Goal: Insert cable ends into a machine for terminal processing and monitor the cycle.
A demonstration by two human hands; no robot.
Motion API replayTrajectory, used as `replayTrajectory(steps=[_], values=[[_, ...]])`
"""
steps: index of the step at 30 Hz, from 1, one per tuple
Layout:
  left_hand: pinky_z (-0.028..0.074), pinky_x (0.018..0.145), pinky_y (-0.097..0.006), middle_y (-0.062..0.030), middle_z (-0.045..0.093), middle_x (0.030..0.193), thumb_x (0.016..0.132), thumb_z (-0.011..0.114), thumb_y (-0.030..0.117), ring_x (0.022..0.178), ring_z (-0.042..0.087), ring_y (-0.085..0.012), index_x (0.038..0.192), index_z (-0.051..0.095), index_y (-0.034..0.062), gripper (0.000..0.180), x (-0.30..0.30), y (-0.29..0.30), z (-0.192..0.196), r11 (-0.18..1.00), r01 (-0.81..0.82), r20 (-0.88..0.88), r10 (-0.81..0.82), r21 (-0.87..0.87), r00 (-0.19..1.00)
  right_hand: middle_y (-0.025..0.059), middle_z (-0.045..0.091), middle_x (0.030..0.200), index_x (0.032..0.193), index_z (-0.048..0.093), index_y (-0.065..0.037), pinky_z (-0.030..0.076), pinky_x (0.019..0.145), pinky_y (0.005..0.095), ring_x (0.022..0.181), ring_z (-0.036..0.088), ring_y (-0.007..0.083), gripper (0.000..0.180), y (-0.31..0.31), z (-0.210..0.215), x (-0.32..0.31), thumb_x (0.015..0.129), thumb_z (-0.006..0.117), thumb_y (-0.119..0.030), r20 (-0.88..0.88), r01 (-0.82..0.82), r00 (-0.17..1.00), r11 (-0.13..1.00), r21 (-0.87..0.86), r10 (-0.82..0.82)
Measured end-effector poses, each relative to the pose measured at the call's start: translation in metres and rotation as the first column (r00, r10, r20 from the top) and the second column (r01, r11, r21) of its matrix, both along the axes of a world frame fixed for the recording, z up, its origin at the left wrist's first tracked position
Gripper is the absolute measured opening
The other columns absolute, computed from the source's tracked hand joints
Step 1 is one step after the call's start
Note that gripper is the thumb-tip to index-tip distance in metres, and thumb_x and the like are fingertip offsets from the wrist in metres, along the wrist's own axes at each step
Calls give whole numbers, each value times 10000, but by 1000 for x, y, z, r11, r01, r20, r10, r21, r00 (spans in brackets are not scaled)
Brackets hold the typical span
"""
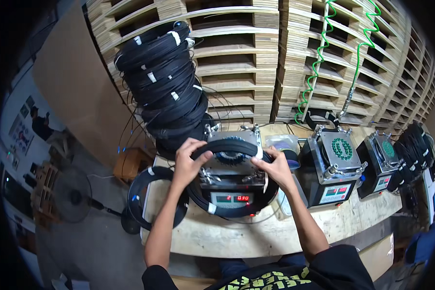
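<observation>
One black cable coil (233, 146) is positioned over the front of the nearest bench machine (233, 170), its upper arc raised across the metal top. The left hand (188, 163) grips the left side of this arc, fingers behind and thumb in front. The right hand (274, 167) grips the right side, thumb and fingers closed beside a white tape band (259, 152). A lower black arc (233, 211) passes below the lit display panel (224, 198); whether it belongs to the same coil cannot be determined. To the left, a second coil (136, 193) lies partly on the wooden table (203, 241). Behind it rises a tall stack of coils (166, 87). Two similar machines, a middle unit (329, 166) and a far unit (381, 162), stand to the right.
</observation>
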State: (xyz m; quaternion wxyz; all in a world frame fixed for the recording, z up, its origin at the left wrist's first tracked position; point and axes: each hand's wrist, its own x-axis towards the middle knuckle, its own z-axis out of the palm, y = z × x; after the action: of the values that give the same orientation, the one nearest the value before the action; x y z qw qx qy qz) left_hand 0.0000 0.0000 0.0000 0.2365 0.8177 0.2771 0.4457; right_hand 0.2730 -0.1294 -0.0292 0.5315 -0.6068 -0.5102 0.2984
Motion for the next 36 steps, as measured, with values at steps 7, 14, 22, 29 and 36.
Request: replayTrajectory(steps=[7,14,22,29,36], values=[[492,878,-342,-140,624,1040,937,739,330,943,630,-261,1170,714,-29,429,3,10,-20,995,61,121,-51,-82,991,129,615,945,1188,724,34,439,936,355,982,556,227,568,8,4,-4,814,840,-378,116,85,989,994,72,-93],[484,819,-241,-64,586,1189,1001,677,211,933,590,-101,1270,691,15,333,-3,3,-45,969,67,370,27,-240,929,105,544,925,1216,739,-77,435,825,311,910,526,205,336,13,0,-4,997,651,-316,214,222,934,936,273,-285],[338,549,-191,81,525,756,990,664,151,621,424,-4,1352,613,56,378,-55,49,11,937,104,266,-13,-333,964,24,578,786,1134,649,-10,410,607,254,671,485,94,248,15,63,35,919,592,100,337,9,933,942,335,-129],[306,610,-217,99,516,793,1062,583,246,699,354,-16,1196,716,-11,320,-48,66,52,965,107,118,-81,-238,990,-9,527,797,1213,703,-2,389,628,245,720,442,68,281,28,99,42,967,584,63,365,-97,931,967,234,5],[297,552,-272,45,477,679,1051,572,213,630,358,-45,1078,723,-11,271,3,110,25,995,-53,287,75,-83,955,111,560,591,1062,720,-15,391,512,329,530,463,130,179,65,81,19,965,694,-164,542,-63,837,972,226,-71]])
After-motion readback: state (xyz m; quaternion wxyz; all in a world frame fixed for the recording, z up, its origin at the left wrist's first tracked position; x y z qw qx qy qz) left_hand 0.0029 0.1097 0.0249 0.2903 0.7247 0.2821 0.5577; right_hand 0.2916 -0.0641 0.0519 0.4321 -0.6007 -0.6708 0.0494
